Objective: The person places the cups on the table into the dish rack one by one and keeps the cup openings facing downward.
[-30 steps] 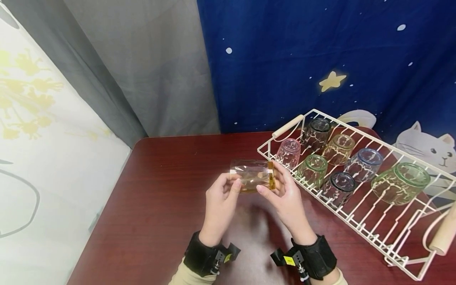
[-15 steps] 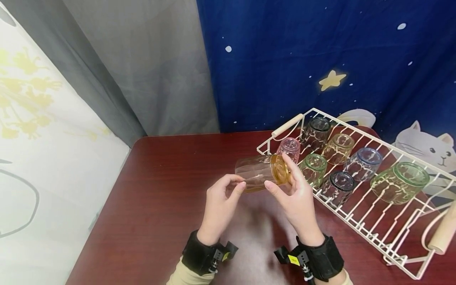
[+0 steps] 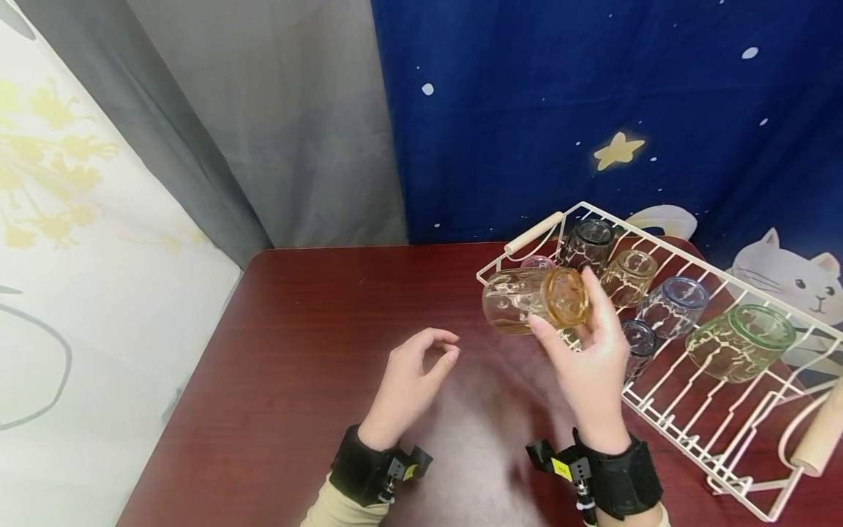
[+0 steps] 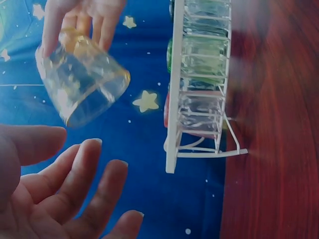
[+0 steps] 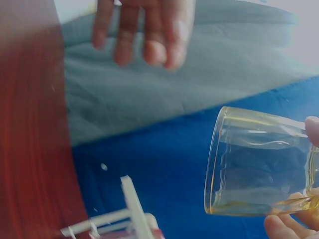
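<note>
An amber-tinted drinking glass (image 3: 516,298) lies sideways in the air, its thick base toward the right. My right hand (image 3: 596,351) grips it near the base, thumb on the near side and fingers behind. In the right wrist view the glass (image 5: 261,164) has its open rim facing left. My left hand (image 3: 416,373) holds nothing; its fingers are loosely bent over the table, apart from the glass. The left wrist view has the left hand (image 4: 75,194) below the glass (image 4: 82,79), a gap between them.
A white wire rack (image 3: 678,432) with wooden handles stands on the right of the dark red table (image 3: 296,380). Several upside-down tinted glasses sit in it, among them a green one (image 3: 740,342) and a blue one (image 3: 673,306). Curtains (image 3: 316,132) hang behind.
Both hands held the glass earlier. The left hand has let go, while the right hand has carried the glass right and up, turning its base more toward the camera, near the rack.
</note>
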`<state>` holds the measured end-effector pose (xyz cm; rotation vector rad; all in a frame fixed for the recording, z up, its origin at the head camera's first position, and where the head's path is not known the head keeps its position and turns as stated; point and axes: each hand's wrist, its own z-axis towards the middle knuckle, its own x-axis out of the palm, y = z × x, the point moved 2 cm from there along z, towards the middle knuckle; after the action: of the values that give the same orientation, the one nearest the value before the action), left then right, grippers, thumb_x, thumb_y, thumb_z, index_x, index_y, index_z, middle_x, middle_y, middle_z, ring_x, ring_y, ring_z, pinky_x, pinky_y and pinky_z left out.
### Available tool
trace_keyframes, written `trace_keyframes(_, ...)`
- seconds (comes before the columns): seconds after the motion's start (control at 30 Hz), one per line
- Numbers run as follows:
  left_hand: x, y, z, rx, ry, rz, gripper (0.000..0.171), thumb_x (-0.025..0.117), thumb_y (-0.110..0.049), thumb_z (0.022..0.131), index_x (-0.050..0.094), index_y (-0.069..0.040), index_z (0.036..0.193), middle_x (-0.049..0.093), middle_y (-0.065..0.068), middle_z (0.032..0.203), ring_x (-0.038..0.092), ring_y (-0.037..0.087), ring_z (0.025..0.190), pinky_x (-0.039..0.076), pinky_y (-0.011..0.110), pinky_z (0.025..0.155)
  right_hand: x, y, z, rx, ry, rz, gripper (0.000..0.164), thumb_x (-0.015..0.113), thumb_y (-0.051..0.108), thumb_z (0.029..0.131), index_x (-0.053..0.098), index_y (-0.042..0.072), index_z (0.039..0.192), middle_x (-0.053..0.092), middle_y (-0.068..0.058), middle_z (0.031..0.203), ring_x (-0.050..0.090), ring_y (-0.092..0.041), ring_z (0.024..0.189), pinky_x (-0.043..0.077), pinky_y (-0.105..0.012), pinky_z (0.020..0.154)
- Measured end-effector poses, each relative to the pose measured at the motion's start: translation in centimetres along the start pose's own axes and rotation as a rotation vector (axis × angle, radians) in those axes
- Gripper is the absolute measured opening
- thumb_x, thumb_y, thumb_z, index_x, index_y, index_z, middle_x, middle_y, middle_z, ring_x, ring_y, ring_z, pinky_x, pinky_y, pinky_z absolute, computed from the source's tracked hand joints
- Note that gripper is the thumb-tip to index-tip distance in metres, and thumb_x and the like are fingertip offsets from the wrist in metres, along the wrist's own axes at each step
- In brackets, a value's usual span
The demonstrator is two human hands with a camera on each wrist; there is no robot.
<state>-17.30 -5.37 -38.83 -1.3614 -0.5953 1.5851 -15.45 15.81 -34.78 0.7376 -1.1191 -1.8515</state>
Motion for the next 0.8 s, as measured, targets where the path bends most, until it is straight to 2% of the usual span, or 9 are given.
trace_keyframes(0.2, -0.4, 1.2, 0.0, -0.022, 0.004, 0.053, 0.016, 0.065, -0.020, 0.092, 0.066, -0.021, 0.108, 0.069, -0.009, 0.097, 0.063, 0.004, 0.093, 0.051, 0.027, 0.087, -2.4, 0.2, 1.2, -0.045, -0.154, -0.031, 0.076, 0.075, -0.007, 0.076, 0.046, 0.015, 0.143, 0.052, -0.006, 0.143, 0.055, -0.009, 0.123, 0.045, -0.014, 0.102)
trace_keyframes(0.33, -0.8, 2.1, -0.1, -0.041, -0.006, 0.115, 0.017, 0.064, -0.021, 0.092, 0.066, -0.020, 0.109, 0.068, -0.008, 0.101, 0.063, 0.006, 0.095, 0.051, 0.028, 0.087, -4.2, 0.6, 1.6, -0.022, -0.253, -0.041, 0.076, 0.075, -0.010, 0.073, 0.049, 0.013, 0.141, 0.054, -0.003, 0.139, 0.056, -0.010, 0.120, 0.045, -0.015, 0.103)
trace_keyframes(0.53, -1.6, 3.2, -0.4, -0.069, -0.012, 0.197, 0.022, 0.062, -0.023, 0.093, 0.065, -0.018, 0.115, 0.067, -0.002, 0.112, 0.064, 0.015, 0.110, 0.051, 0.036, 0.094, -6.9, 1.1, 1.9, -0.038, -0.389, -0.042, 0.077, 0.074, -0.015, 0.069, 0.052, 0.010, 0.138, 0.058, 0.000, 0.132, 0.055, -0.014, 0.120, 0.045, -0.019, 0.102)
trace_keyframes(0.67, -2.3, 3.8, -0.5, -0.097, -0.027, 0.229, 0.024, 0.062, -0.023, 0.093, 0.065, -0.017, 0.117, 0.066, 0.000, 0.116, 0.062, 0.019, 0.117, 0.050, 0.040, 0.097, -8.4, 1.2, 2.0, -0.028, -0.456, -0.077, 0.077, 0.073, -0.016, 0.067, 0.053, 0.009, 0.137, 0.058, 0.001, 0.131, 0.055, -0.013, 0.120, 0.044, -0.020, 0.103)
trace_keyframes(0.8, -2.7, 4.3, -0.6, -0.131, -0.029, 0.260, 0.029, 0.062, -0.024, 0.094, 0.063, -0.015, 0.121, 0.065, 0.002, 0.121, 0.059, 0.021, 0.121, 0.048, 0.041, 0.100, -9.8, 1.0, 1.8, -0.002, -0.499, -0.191, 0.076, 0.075, -0.011, 0.069, 0.053, 0.013, 0.137, 0.057, 0.005, 0.132, 0.053, -0.009, 0.122, 0.043, -0.020, 0.105)
